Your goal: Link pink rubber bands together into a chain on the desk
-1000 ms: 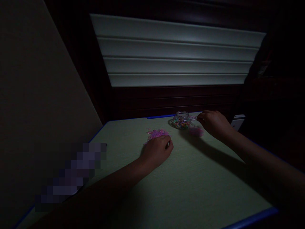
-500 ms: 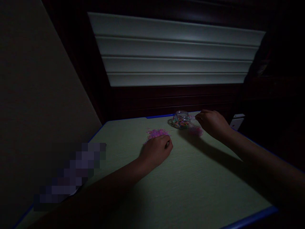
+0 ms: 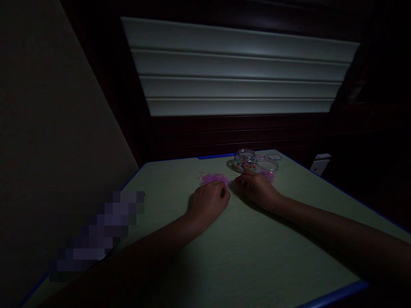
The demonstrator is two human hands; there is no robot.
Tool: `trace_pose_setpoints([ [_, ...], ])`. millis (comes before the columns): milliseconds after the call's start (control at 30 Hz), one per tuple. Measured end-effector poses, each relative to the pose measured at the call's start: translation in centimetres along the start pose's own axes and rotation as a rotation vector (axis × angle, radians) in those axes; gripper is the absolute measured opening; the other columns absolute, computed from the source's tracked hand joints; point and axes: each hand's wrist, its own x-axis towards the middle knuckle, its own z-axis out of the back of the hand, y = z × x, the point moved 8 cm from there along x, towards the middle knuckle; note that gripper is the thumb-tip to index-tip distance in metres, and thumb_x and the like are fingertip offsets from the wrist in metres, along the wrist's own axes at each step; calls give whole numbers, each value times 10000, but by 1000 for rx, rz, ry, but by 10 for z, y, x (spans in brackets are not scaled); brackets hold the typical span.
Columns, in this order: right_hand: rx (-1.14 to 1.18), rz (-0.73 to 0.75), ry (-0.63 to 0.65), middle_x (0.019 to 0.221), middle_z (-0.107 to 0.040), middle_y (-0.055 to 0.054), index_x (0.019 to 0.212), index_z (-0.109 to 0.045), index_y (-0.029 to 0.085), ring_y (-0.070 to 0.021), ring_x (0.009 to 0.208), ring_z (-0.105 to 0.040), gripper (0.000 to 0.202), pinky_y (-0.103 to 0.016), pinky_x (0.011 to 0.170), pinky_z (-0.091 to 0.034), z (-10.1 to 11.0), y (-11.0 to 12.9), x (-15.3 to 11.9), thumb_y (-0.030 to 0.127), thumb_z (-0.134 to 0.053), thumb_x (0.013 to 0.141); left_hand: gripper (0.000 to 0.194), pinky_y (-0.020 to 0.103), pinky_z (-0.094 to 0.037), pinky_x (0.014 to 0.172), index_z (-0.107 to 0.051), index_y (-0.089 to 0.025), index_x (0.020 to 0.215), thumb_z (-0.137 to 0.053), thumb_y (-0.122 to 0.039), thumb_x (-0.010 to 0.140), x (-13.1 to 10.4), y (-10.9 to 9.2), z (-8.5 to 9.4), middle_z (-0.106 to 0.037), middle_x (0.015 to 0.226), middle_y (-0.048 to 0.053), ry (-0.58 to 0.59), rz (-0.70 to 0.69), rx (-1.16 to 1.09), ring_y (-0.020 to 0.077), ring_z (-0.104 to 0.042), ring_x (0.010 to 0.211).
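Observation:
A loose pile of tiny pink and purple bands (image 3: 214, 178) lies on the table. My left hand (image 3: 208, 204) rests at the near side of this pile, fingers curled in toward the thumb; whatever they hold is hidden. Just right of the pile, my right hand (image 3: 258, 190) is low over the table with its fingertips pinched together, and anything between them is too small to make out. Behind it stands a clear open jar (image 3: 272, 164) with pink bands in the bottom, partly covered by the hand. Beside that is a second clear jar (image 3: 244, 161) of multicoloured hair ties.
A clear lid (image 3: 275, 158) lies behind the jars near the table's far edge. The pale green table (image 3: 244, 252) has blue edging. A blurred-out long object (image 3: 102, 231) lies along the left side. Beyond the right edge is a white object (image 3: 320, 164). A slatted panel (image 3: 237, 72) rises behind.
My right hand has come left and down, from above the jar of pink bands to beside the pile. My left hand has stayed nearly in place.

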Motion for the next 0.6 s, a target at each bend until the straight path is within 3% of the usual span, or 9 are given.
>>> trace_pose_setpoints([
  [267,173,-34,25,796,-619,-49,877,-628,151,-123,710,-545,204,-223,637,-400,-12,1,7,239,-485,762,265,265,-339,604,-572,-195,786,-335,-312,803,0,1,-3,-608,787,29,37,16,7,153,-534,683],
  [600,129,-15,38,805,-586,-58,908,-612,151,-121,683,-528,219,-221,629,-393,-18,2,8,260,-525,738,259,271,-351,605,-577,-205,786,-347,-324,795,0,0,-2,-617,799,31,47,29,16,163,-545,688],
])
